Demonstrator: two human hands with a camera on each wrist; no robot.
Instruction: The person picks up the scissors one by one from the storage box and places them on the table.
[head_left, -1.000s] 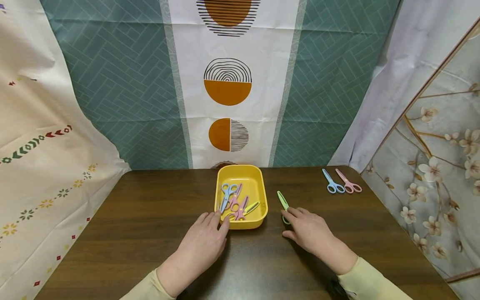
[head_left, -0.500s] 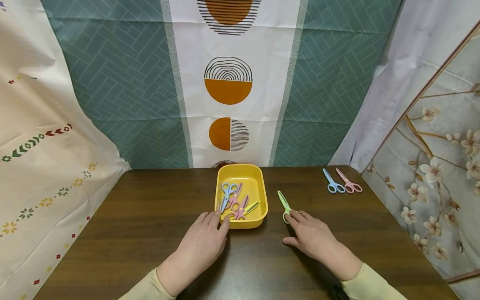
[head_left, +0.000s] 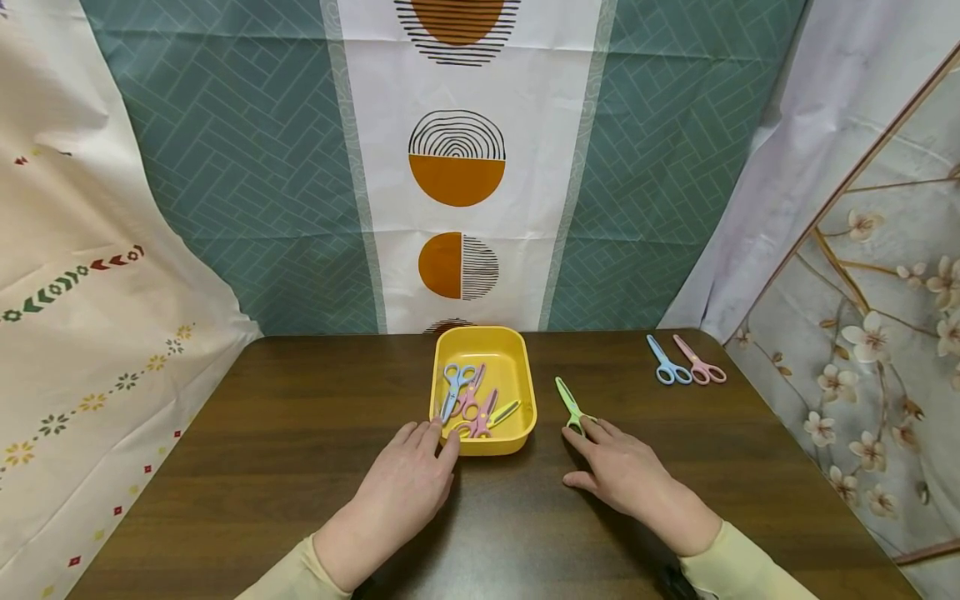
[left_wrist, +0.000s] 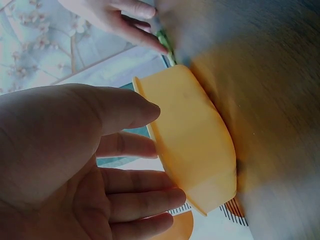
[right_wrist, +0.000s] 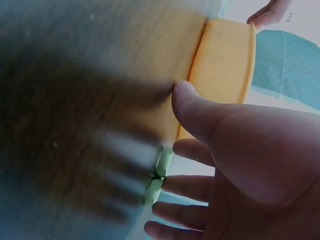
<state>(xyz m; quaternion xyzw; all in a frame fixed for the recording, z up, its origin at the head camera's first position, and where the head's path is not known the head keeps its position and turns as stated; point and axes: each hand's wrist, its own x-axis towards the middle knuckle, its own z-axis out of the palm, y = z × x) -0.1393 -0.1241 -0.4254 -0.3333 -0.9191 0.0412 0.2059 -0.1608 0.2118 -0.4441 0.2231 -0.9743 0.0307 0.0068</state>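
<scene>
My left hand point(head_left: 405, 483) rests at the near left corner of a yellow plastic bin point(head_left: 491, 448), fingers extended and fingertips at its rim; the left wrist view shows the thumb against the rim too. Inside lie blue scissors point(head_left: 450, 402), pink scissors point(head_left: 480, 423) and a yellow-handled pair, partly covered. Right of the bin, green scissors point(head_left: 567, 398) lie on the table, blades pointing away. The fingertips of my right hand point(head_left: 626, 475) are at their handles point(right_wrist: 164, 161), partly hiding them; its fingers are fairly straight and the thumb is spread apart.
Blue scissors point(head_left: 666, 364) and pink scissors point(head_left: 699, 363) lie side by side at the back right of the dark wooden table point(head_left: 322, 392). Patterned curtains point(head_left: 285, 167) hang behind the table and at both sides.
My right fingers have shifted slightly on the green scissors, whose handles now show more and have turned a little. The left hand has stayed at the bin.
</scene>
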